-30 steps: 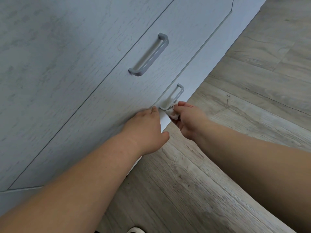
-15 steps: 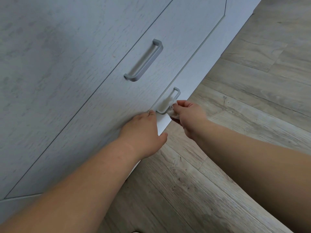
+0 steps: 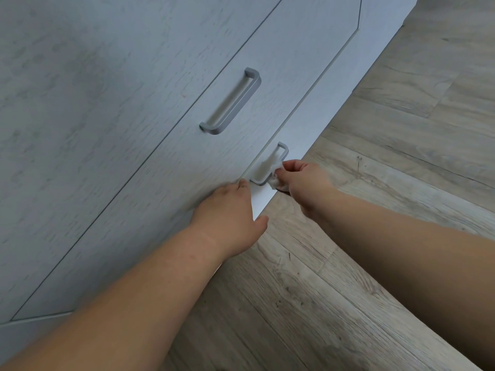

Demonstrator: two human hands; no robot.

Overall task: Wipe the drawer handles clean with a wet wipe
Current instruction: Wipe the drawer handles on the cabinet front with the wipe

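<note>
Lower drawer handle (image 3: 283, 152), unmarked, white wet wipe (image 3: 267, 167) threaded behind it.

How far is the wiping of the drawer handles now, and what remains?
In hand: the right hand pinches the wet wipe, threaded behind the lower handle, while the left hand rests on the drawer front. Whether the upper handle is already wiped cannot be told; nothing touches it now. Left: finish the lower handle, and perhaps the upper.

Left arm (image 3: 150, 285): bare to the frame edge, no sleeve
Right arm (image 3: 401, 253): bare, no sleeve
Wrists: no watch or band
</note>
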